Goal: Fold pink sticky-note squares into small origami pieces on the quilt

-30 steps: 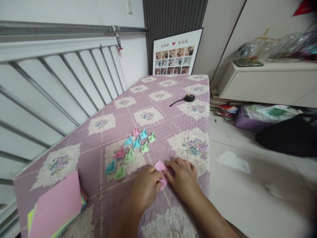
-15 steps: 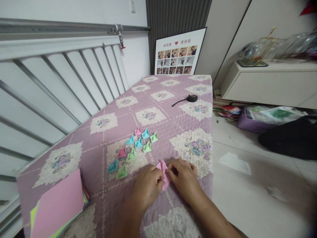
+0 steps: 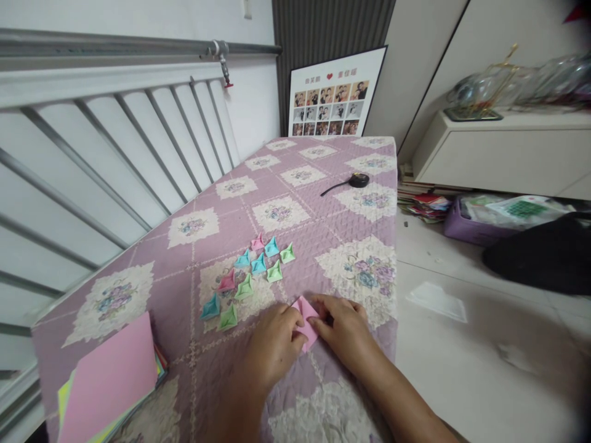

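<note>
A small pink folded paper (image 3: 305,314) lies on the patterned cloth between my two hands. My left hand (image 3: 278,337) grips its left side, with the thumb and bent fingers pressed onto it. From the right, my right hand (image 3: 340,320) pinches the other side, its thumb on the paper and the fingers curled. Just beyond my hands sit several small folded paper pieces, among them a blue one (image 3: 258,264), a green one (image 3: 244,287) and a pink one (image 3: 226,281).
A stack of coloured paper (image 3: 111,381), pink on top, lies at the near left. A black tape measure (image 3: 359,180) rests farther back on the floral cloth (image 3: 231,224). A railing-like radiator (image 3: 138,135) runs along the left; the cloth's right edge drops to the floor.
The pink paper's top now looks flatter and more spread between my fingers. My hands have barely shifted, and the other folded pieces stay where they were.
</note>
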Demonstrator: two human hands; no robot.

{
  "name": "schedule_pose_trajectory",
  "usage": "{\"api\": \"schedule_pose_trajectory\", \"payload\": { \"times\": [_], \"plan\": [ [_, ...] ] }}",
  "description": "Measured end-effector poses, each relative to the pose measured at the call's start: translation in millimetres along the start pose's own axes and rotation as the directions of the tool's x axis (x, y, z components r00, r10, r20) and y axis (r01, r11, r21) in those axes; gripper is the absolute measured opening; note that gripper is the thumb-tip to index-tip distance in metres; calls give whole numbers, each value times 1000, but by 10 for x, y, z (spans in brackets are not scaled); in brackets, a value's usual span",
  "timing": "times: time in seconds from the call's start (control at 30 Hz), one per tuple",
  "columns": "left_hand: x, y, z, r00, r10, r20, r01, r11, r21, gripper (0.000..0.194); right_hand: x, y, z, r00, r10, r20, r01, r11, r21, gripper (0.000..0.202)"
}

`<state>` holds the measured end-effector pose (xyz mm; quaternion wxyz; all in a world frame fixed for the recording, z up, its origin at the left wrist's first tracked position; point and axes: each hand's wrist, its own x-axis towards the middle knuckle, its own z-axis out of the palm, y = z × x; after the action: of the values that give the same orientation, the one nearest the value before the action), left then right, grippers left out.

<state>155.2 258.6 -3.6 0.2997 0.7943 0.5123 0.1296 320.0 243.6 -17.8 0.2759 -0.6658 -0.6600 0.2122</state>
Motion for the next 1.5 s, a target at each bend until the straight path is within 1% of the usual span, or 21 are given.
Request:
{"api": "schedule_pose_trajectory", "payload": {
  "times": [0.07, 0.17, 0.27, 0.33, 0.4, 0.5, 0.53, 0.73, 0.93, 1.17, 1.23, 1.37, 1.5],
  "plan": [
    [-3, -5, -1, 1000, -30, -6, 30, 1000, -5, 15, -6, 7, -11, 999, -27, 28, 27, 1000, -11, 18],
    [-9, -25, 8, 997, -73, -6, 73, 997, -11, 25, -11, 38, -10, 997, -67, 35, 69, 996, -49, 5],
    [-9, -31, 16, 996, -93, 2, 93, 995, -27, 36, -7, 77, 2, 995, -96, 32, 99, 989, -112, 8],
    [-2, -18, 17, 997, -78, -13, 78, 997, -25, 43, -2, 94, 4, 992, -123, 34, 127, 982, -143, 9],
    [7, 1, 20, 999, -38, -34, 38, 999, 8, 38, 0, 99, 0, 987, -158, 35, 161, 975, -155, 8],
    [21, 13, 40, 999, 6, -51, -1, 995, 98, 16, -5, 100, -8, 975, -219, 32, 221, 962, -161, 8],
    [24, 10, 49, 999, 8, -51, -2, 993, 116, 13, -9, 102, -8, 970, -240, 28, 241, 956, -165, 9],
    [32, -15, 75, 998, 30, -63, -25, 996, 83, 12, -55, 139, -3, 933, -359, -8, 351, 918, -186, 16],
    [19, -22, 52, 998, 46, -44, -44, 998, 53, 17, -128, 180, -19, 901, -434, 4, 427, 886, -181, 21],
    [25, -28, 24, 997, 71, -32, -70, 997, 27, 22, -142, 199, -36, 891, -452, 27, 448, 871, -199, 18],
    [26, -16, 26, 997, 65, -36, -63, 998, 30, 20, -145, 204, -36, 886, -464, 22, 458, 866, -199, 17],
    [20, 5, 37, 999, 15, -38, -14, 999, 32, 5, -160, 217, -36, 882, -470, 28, 465, 862, -201, 17],
    [16, 25, 29, 1000, -7, -21, 8, 999, 44, 7, -170, 219, -40, 888, -458, 45, 458, 868, -193, 17]
  ]
}}
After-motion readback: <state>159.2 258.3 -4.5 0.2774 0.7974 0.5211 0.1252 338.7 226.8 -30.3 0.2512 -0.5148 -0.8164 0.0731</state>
